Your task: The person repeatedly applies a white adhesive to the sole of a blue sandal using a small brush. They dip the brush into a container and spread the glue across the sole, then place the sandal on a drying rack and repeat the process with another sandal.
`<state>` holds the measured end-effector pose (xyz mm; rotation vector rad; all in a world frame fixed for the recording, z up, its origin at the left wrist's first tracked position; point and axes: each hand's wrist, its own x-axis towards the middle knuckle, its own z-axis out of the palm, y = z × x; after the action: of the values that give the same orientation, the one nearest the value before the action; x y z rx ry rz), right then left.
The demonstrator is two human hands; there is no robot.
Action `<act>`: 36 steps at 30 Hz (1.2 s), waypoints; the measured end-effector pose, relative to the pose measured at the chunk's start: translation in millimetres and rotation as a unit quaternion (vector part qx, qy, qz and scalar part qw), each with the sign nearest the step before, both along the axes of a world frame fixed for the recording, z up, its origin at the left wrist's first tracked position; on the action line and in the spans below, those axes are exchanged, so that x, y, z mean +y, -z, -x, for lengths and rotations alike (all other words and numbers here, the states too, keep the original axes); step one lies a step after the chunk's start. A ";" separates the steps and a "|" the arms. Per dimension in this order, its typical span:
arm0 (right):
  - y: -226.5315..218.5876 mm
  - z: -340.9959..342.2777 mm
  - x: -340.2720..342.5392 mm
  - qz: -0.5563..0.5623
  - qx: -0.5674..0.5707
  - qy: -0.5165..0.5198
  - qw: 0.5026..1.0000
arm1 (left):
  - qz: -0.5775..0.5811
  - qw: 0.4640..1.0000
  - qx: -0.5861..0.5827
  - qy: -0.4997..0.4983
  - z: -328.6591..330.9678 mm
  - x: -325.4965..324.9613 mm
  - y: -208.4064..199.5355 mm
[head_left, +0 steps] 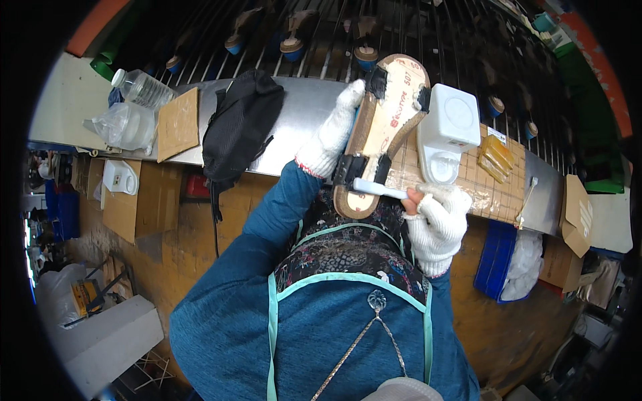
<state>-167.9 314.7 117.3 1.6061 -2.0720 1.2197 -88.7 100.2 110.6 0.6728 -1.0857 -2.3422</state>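
Observation:
My left hand (331,134), in a white knit glove, grips a sandal (401,87) along its left edge. The sandal is turned with its pale underside toward me, its toe end pointing away. Black strap ends fold over its brown rim at the front and near the heel. In my right hand (438,224), also gloved but with bare fingertips showing, is a light grey brush-like tool (379,189). The tool lies across the heel part, its tip by the left black strap; bristles cannot be made out. A white dispenser bottle (451,120) stands just right of the sandal.
A roller conveyor (328,60) carrying several shoes runs beyond the metal bench (289,127). On the bench are a black bag (241,120), a plastic bottle (144,89), a cardboard piece (178,125) and a wrapped yellow block (496,159). Blue crates (495,257) stand below at right.

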 end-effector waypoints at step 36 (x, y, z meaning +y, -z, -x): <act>47.1 13.2 -35.2 0.156 -0.548 -0.134 0.811 | -0.054 0.994 0.089 -0.022 21.2 -0.8 31.4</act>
<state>-181.1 279.6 70.2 1.1109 -1.9178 2.9175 -109.9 99.4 79.2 0.5100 -0.8640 -2.3831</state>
